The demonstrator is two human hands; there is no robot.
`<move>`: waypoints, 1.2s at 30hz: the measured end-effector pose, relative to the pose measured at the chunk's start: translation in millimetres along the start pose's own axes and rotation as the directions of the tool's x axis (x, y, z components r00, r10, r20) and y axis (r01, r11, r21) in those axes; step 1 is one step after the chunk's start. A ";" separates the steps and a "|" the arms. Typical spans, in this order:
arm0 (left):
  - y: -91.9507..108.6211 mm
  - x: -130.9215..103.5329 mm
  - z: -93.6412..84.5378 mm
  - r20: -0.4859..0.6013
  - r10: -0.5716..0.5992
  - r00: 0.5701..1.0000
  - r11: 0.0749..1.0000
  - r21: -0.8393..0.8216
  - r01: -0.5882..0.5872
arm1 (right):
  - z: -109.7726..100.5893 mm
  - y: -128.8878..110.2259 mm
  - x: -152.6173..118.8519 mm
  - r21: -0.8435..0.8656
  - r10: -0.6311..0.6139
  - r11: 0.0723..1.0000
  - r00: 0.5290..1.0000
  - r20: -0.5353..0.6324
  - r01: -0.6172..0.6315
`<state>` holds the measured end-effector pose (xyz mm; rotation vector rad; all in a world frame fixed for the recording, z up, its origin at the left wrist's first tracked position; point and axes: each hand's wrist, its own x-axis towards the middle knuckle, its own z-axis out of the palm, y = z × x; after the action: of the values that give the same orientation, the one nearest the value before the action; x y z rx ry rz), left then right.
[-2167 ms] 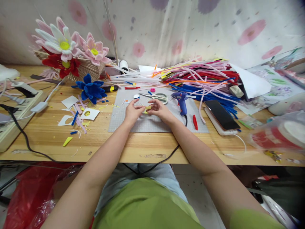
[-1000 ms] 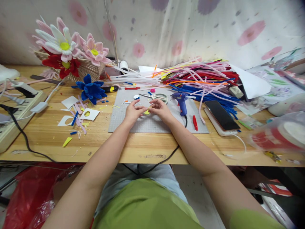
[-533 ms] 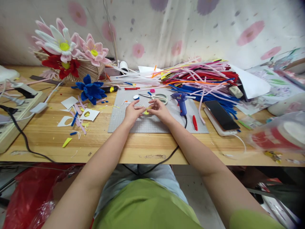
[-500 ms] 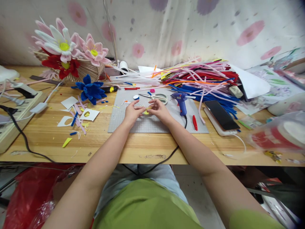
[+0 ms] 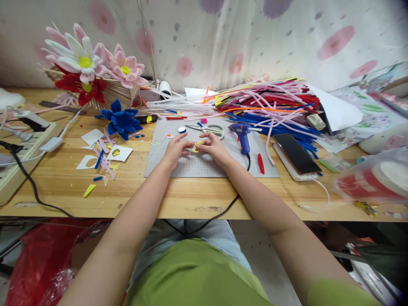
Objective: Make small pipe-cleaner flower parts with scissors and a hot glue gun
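Over the grey cutting mat (image 5: 210, 168), a small yellow piece (image 5: 198, 145) is held between my two hands; its exact shape is mostly covered by fingers. My right hand (image 5: 214, 148) pinches it from the right with thumb and fingers. From the left, the bent fingers of my left hand (image 5: 176, 149) meet its edge. Just behind them lie grey-handled scissors (image 5: 215, 131), a small round white-topped blue piece (image 5: 181, 130) and a pink disc (image 5: 203, 121).
A blue glue gun (image 5: 242, 137) and red piece (image 5: 261, 163) lie right on the mat. Pipe cleaners (image 5: 270, 100) pile up behind. A phone (image 5: 297, 154) is farther right. Left are a blue flower (image 5: 120, 121), cut paper (image 5: 120, 153) and a power strip (image 5: 28, 157).
My left fingers have shifted slightly and spread a little at the yellow piece. My right hand has stayed almost in place.
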<state>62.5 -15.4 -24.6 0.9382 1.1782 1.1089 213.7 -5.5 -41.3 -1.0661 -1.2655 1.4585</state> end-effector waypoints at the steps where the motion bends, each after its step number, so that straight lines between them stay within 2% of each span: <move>1: 1.2 -0.4 -1.7 0.028 -0.012 1.000 1.000 -0.002 0.012 | -0.8 -1.6 -1.0 0.016 0.026 1.000 1.000 0.001 -0.026; 4: 1.5 -0.7 -5.0 0.071 -0.007 0.997 1.000 0.021 0.005 | -3.5 -5.4 -3.2 0.058 0.096 0.993 0.995 0.034 -0.098; 11: -4.5 1.2 -3.3 0.078 0.047 0.996 0.998 0.041 -0.050 | -6.0 -7.5 -3.1 0.070 0.162 0.983 0.984 0.071 -0.167; 19: -3.4 -0.1 1.3 0.007 0.055 0.998 0.996 0.072 -0.055 | -6.1 -3.2 -2.4 0.005 0.073 0.997 0.984 0.162 -0.075; 22: -6.0 1.7 1.7 -0.064 0.077 0.995 0.995 0.061 -0.073 | -3.9 -3.4 -2.8 0.010 0.025 1.000 0.982 0.189 -0.027; 25: -8.6 3.6 2.3 -0.121 0.122 0.985 0.992 0.039 -0.119 | -0.4 -1.5 -0.7 -0.022 -0.015 1.000 0.991 0.131 0.018; 28: -10.5 5.4 2.9 -0.113 0.132 0.985 0.991 0.012 -0.132 | 2.4 2.6 3.3 -0.039 -0.057 0.997 0.997 0.055 0.060; 36: -12.0 7.1 2.8 -0.111 0.122 0.986 0.992 -0.016 -0.124 | 4.5 6.4 7.1 -0.108 -0.080 0.991 0.997 -0.004 0.079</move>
<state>67.4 -11.1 -37.3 0.9525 1.2061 1.2845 207.2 0.0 -47.5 -1.0794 -1.3782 1.3370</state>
